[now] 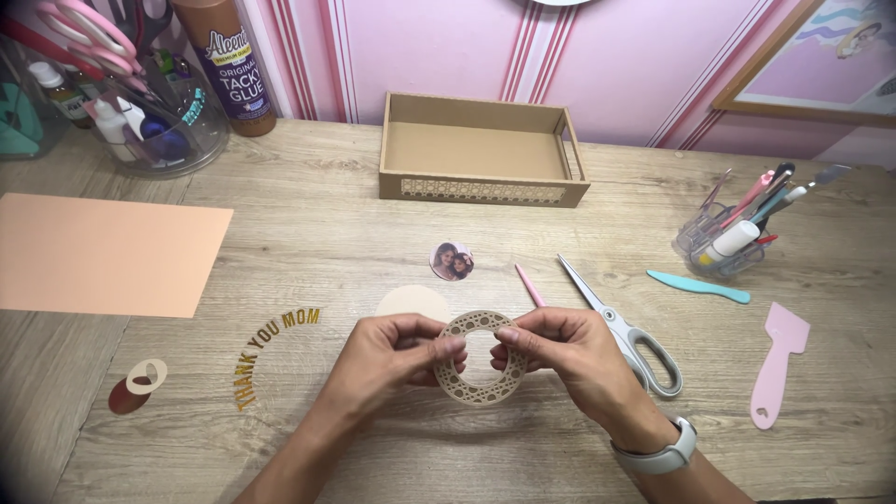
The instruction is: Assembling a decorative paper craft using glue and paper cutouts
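A tan lattice-patterned ring (476,386) of cut card is held upright just above the wooden desk (308,215). My left hand (387,359) pinches its left edge and my right hand (565,353) pinches its right edge. Just behind my left hand lies a plain cream paper circle (411,301). A small round photo cutout (452,261) sits a little farther back. A thin pink tool (529,285) pokes out from behind my right hand.
Grey-handled scissors (621,327) lie right of my right hand, then a teal tool (700,287) and a pink scraper (777,362). An open cardboard tray (481,191) stands at the back. A peach sheet (103,254), gold arched lettering (271,350), small paper ovals (138,385), a glue bottle (226,65) and tool holders (719,245) are around.
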